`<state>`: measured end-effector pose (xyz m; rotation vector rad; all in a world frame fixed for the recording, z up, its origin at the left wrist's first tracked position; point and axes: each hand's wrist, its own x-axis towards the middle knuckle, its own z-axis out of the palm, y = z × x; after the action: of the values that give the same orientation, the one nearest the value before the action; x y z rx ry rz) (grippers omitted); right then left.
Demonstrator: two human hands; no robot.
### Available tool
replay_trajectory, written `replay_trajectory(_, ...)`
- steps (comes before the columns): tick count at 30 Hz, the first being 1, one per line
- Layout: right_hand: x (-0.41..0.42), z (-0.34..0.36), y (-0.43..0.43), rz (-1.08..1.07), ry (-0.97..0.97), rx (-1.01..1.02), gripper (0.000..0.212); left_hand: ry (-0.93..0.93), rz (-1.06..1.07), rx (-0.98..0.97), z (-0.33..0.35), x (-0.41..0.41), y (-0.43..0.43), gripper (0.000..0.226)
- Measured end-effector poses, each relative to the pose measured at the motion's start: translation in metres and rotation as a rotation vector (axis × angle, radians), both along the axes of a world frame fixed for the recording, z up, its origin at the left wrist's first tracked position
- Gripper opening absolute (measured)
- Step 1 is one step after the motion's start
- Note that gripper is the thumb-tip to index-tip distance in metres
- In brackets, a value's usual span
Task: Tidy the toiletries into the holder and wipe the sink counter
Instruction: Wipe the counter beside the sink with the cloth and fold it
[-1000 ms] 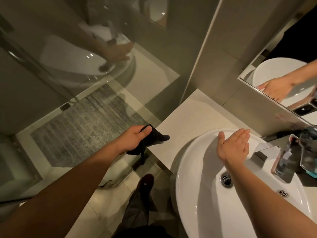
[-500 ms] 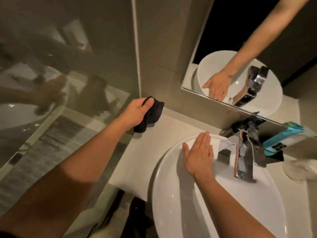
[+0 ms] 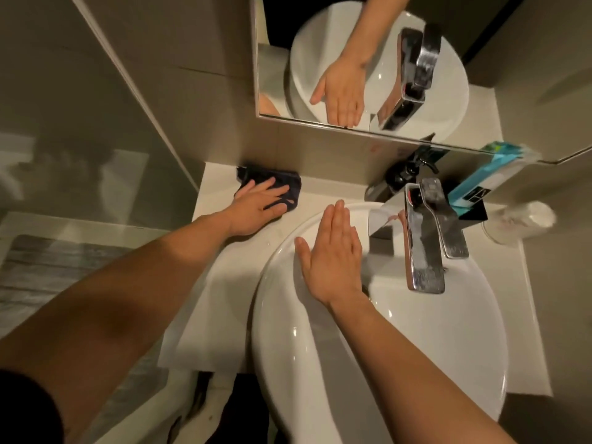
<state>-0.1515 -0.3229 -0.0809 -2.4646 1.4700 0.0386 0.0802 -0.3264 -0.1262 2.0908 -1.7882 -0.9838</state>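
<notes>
Cloth: dark cloth (image 3: 275, 184), soft and crumpled, lying flat on the sink counter (image 3: 221, 270) at its far left corner, touching the back wall.
Left hand: left hand (image 3: 256, 205) laid palm down on the cloth, fingers spread and pressing it to the counter; no pinch, nothing lifted.
Right hand: right hand (image 3: 333, 254) flat on the rim of the basin (image 3: 416, 331), fingers pressed together and straight, holding nothing; judged to be bracing the body.
Step in hand: wiping the counter, judged to be at the start of a stroke in the back corner.
Progress: toiletries appear to stand by the tap already; whether every item is in the holder cannot be told.
Next move: judged to call for steady downward pressure and a drag of the cloth toward the near edge, following the narrow strip beside the basin's curve.
Counter: pale, smooth, stone-like slab with square edges; a few small droplets show near the basin.
Basin: white glazed ceramic, round and glossy, raised above the counter.
Tap: chrome tap (image 3: 423, 238), flat rectangular spout, surface dulled by water marks.
Toiletries: 1 teal and white box (image 3: 480, 184) leaning behind the tap; 1 clear tumbler (image 3: 515, 222) right of it; 1 dark pump bottle (image 3: 407, 173) against the wall.
Mirror: mirror (image 3: 480, 75) above, reflecting basin, tap and right hand.
</notes>
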Motion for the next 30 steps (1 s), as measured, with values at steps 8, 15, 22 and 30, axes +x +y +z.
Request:
replay_trajectory(8,0.001,0.001,0.0,0.006,0.008,0.017,0.081,0.055,0.091,0.097,0.0,0.005,0.038,0.077)
replay_trajectory(15,0.001,-0.001,0.0,0.02,0.03,0.018,0.082,0.075,0.185,0.074,0.002,-0.015,0.095,0.05)
replay_trajectory(22,0.0,0.003,0.001,0.041,0.065,0.043,0.083,0.096,0.274,0.057,-0.001,-0.04,0.152,0.052)
replay_trajectory(30,-0.003,0.0,-0.001,0.069,0.01,0.053,0.085,0.136,0.413,0.054,0.0,-0.084,0.22,0.076)
